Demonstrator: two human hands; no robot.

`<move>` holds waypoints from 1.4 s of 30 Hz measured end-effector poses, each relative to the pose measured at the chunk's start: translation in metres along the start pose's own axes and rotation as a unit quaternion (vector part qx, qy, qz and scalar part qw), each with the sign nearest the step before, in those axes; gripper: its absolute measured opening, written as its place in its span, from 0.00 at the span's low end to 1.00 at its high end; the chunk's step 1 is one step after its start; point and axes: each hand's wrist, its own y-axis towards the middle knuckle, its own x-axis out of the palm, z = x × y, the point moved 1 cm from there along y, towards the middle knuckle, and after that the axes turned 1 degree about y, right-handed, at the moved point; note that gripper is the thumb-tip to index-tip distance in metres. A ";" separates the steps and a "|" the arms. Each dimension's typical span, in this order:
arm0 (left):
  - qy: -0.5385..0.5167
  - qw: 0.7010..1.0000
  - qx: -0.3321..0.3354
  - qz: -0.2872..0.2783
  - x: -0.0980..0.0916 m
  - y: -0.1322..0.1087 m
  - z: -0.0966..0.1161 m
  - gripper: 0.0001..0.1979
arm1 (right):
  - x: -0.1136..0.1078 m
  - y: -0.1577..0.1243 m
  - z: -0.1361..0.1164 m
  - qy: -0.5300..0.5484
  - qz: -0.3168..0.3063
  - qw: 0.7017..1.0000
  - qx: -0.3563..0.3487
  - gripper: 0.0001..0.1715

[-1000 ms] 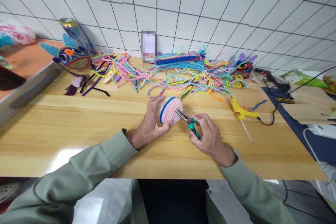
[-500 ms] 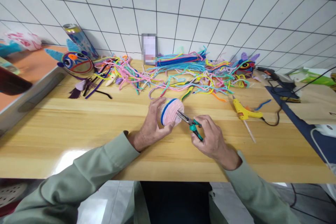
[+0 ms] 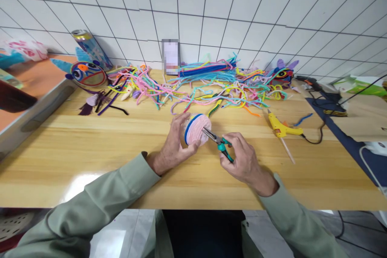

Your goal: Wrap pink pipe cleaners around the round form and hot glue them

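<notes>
Within broadly curved left hand [image 3: 173, 145], pink disc [image 3: 197, 130]; in curled right hand [image 3: 242, 157], pliers [image 3: 219, 141] aslant, nose [image 3: 209, 133] up-left.

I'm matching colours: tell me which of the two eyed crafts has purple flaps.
The right craft, beyond the yellow glue gun; the left craft, near the can, has light blue flaps.
</notes>
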 end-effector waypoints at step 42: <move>0.005 1.000 -0.001 0.012 0.003 0.001 -0.003 0.39 | 0.000 0.001 0.000 -0.006 -0.006 1.000 0.015 0.29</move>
